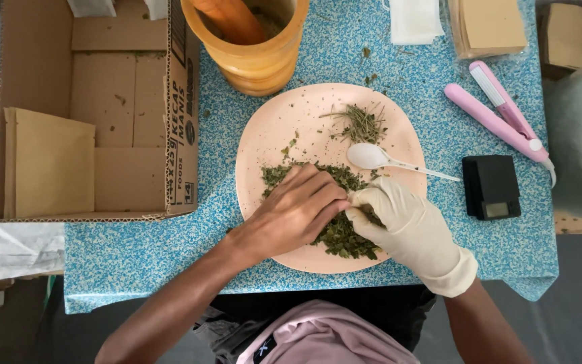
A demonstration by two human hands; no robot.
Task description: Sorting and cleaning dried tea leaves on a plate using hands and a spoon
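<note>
Dried green herb leaves lie heaped on the near half of a pale pink plate, where both hands meet over the pile. Fingers of the bare left hand curl down into the leaves, pinching at them beside the fingertips of the gloved right hand; whether either pinch has closed on anything cannot be told, since the tips are buried in the heap. The cream glove covers only the right hand, apparently the one kept clean for handling the herb. A small clump of stems sits apart at the plate's far side, seemingly set away from the leaves. A white plastic spoon rests bowl-up between the two piles, within easy reach. Around the plate on the blue speckled surface stand a small black pocket scale and a pink heat sealer to the right, and a wooden mortar with pestle beyond. An open cardboard box on the left holds brown paper pouches.
</note>
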